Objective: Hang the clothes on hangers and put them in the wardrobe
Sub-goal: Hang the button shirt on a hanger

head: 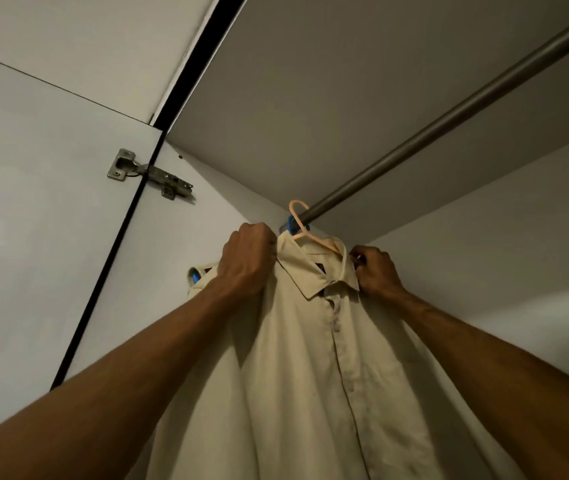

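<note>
A cream shirt (311,358) is hung at near centre. Its left shoulder is gripped by the left hand (246,259) and its right shoulder edge is pinched by the right hand (376,271), the hands being held apart. Just beyond, its pink hanger (302,223) is hooked on the rail (449,123). Farther left, a blue hanger (193,275) and a hinge (151,174) are noted

Two hangers (302,221), perhaps two shirts (311,341)
</note>
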